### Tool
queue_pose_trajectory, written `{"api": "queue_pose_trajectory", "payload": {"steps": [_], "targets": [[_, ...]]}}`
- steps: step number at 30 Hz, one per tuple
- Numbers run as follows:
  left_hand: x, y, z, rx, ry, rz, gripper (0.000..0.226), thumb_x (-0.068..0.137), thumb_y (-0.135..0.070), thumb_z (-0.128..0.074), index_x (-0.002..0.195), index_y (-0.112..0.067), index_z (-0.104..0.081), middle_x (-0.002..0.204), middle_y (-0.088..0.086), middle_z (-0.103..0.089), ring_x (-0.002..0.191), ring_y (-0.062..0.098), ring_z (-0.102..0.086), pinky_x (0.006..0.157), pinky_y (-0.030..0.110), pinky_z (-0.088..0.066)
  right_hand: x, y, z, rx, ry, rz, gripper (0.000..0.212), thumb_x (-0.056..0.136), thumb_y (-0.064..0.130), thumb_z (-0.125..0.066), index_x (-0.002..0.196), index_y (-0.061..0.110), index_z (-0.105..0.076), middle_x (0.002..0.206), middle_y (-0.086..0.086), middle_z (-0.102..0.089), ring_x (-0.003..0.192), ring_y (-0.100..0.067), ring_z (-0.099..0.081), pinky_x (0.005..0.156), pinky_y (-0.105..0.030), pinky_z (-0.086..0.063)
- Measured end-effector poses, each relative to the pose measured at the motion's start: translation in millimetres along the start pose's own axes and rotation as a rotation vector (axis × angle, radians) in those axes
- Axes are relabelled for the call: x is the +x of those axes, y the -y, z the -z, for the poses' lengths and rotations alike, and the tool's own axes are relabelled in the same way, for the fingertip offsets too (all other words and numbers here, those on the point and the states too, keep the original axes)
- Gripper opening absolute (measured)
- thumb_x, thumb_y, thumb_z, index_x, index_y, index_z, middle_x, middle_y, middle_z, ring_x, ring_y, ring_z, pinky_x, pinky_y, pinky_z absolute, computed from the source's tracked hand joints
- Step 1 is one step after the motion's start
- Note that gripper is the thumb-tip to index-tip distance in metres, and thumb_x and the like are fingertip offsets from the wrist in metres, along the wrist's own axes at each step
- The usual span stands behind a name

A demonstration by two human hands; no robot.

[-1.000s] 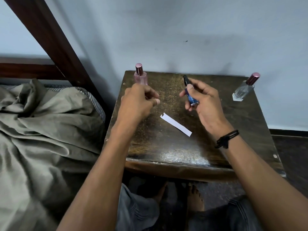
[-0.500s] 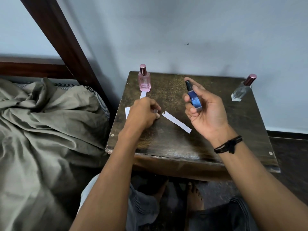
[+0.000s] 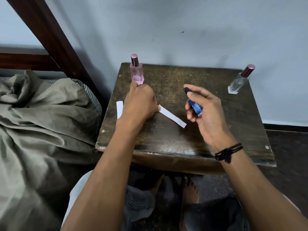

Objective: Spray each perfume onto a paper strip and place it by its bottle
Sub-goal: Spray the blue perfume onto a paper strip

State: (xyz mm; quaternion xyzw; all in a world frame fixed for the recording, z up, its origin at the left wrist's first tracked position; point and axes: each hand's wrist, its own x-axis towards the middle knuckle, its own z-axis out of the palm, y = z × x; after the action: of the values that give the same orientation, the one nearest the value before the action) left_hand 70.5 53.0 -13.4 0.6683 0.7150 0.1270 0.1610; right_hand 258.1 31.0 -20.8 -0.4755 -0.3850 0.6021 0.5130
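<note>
My right hand (image 3: 204, 108) is closed around a small blue perfume bottle (image 3: 195, 106) with a black nozzle, held above the dark wooden table (image 3: 216, 124). My left hand (image 3: 140, 102) rests on the table, its fingertips pinching the near end of a white paper strip (image 3: 173, 116) that lies diagonally at the centre. A second white strip (image 3: 119, 108) lies to the left of that hand, partly covered by it. A pink bottle (image 3: 137, 71) stands at the back left. At the back right stands a clear bottle (image 3: 238, 81) with a maroon cap.
The table stands against a pale wall. A bed with a crumpled olive sheet (image 3: 41, 117) and a dark wooden frame (image 3: 50, 35) is close on the left. My knees and bare feet (image 3: 188, 189) are below the table's front edge.
My left hand dropped from the air to the table and slid right onto the end of the centre strip. My right hand lowered slightly with the blue bottle.
</note>
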Motion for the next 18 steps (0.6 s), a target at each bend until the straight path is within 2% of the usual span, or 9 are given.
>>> {"api": "queue_pose_trajectory", "payload": {"steps": [3,6,11,12,14,16,18], "targets": [[4.1,-2.3,-0.1,0.067,-0.001,-0.004,0.023,0.077,-0.026,-0.085,0.092,-0.01,-0.077,0.103,0.01,-0.067,0.122,0.032,-0.041,0.099,0.048,-0.047,-4.3,-2.7,-1.9,0.012,-0.019,-0.024,0.023,0.094,0.009,-0.065,0.112,0.018,-0.077,0.062,-0.007,-0.06,0.042,-0.016,-0.048,0.041,-0.021,-0.034],[5.8,-2.2,-2.2,0.093,0.012,-0.016,0.023,0.077,-0.023,-0.083,0.093,-0.008,-0.076,0.104,0.009,-0.068,0.121,0.033,-0.039,0.1,0.048,-0.046,-5.2,-3.1,-4.8,0.025,-0.012,-0.038,0.022,0.094,0.008,-0.065,0.111,0.017,-0.077,0.062,-0.008,-0.059,0.043,-0.016,-0.048,0.041,-0.021,-0.034],[7.1,-1.2,1.6,0.038,0.028,-0.099,0.01,0.077,-0.027,-0.083,0.078,-0.021,-0.074,0.102,0.002,-0.068,0.118,0.025,-0.041,0.1,0.04,-0.044,-4.0,-2.3,-5.0,-0.002,0.011,-0.034,0.022,0.094,0.011,-0.066,0.11,0.021,-0.078,0.063,-0.007,-0.061,0.045,-0.016,-0.05,0.042,-0.022,-0.035],[7.4,-1.2,3.9,0.003,0.022,-0.095,0.01,0.077,-0.027,-0.083,0.078,-0.024,-0.074,0.101,0.003,-0.067,0.115,0.023,-0.047,0.097,0.038,-0.046,-3.6,-2.8,-4.9,-0.018,0.014,-0.036,0.021,0.094,0.012,-0.067,0.109,0.022,-0.078,0.063,-0.006,-0.062,0.046,-0.016,-0.049,0.043,-0.023,-0.034],[7.9,-1.0,8.5,-0.062,0.009,-0.063,0.01,0.078,-0.026,-0.083,0.076,-0.025,-0.074,0.09,-0.001,-0.068,0.097,0.02,-0.063,0.083,0.032,-0.05,-2.3,-3.5,-4.4,-0.061,0.025,-0.046,0.02,0.093,0.015,-0.067,0.107,0.024,-0.079,0.061,-0.005,-0.061,0.046,-0.015,-0.049,0.043,-0.023,-0.034],[7.7,-0.6,13.3,-0.104,0.023,-0.044,0.007,0.079,-0.022,-0.082,0.077,-0.023,-0.076,0.072,-0.013,-0.066,0.079,0.013,-0.067,0.072,0.026,-0.047,-1.2,-4.6,-3.3,-0.105,0.055,-0.057,0.02,0.093,0.018,-0.068,0.106,0.026,-0.08,0.059,-0.004,-0.061,0.046,-0.014,-0.048,0.044,-0.022,-0.035],[6.6,-0.2,17.8,-0.152,0.053,-0.051,0.006,0.081,-0.02,-0.081,0.08,-0.023,-0.077,0.068,-0.015,-0.067,0.073,0.008,-0.068,0.071,0.024,-0.049,-1.1,-5.5,-2.3,-0.129,0.097,-0.07,0.02,0.092,0.019,-0.068,0.106,0.029,-0.08,0.059,-0.004,-0.061,0.047,-0.013,-0.047,0.044,-0.021,-0.035]]}}
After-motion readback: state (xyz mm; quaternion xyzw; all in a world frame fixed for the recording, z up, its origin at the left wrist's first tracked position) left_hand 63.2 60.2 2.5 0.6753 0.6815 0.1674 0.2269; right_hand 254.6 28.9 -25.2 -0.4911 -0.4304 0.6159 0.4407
